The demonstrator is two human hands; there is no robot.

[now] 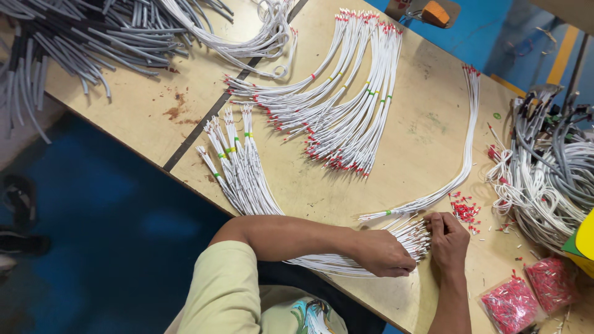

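Observation:
My left hand (383,252) lies on a bundle of thin white wires (411,232) at the near edge of the wooden table (427,124), fingers closed over them. My right hand (448,238) pinches the bare ends of the same bundle from the right. Small red ferrules (465,210) lie loose just beyond my right hand. The bundle curves back under my left forearm toward a fan of white wires (238,164) with green and yellow bands.
A large fan of white wires with red-tipped ends (340,117) lies mid-table, and a long curved strand (468,136) to its right. Grey cable heaps sit at the far left (80,43) and right (544,167). Two clear bags of red ferrules (513,303) rest near right.

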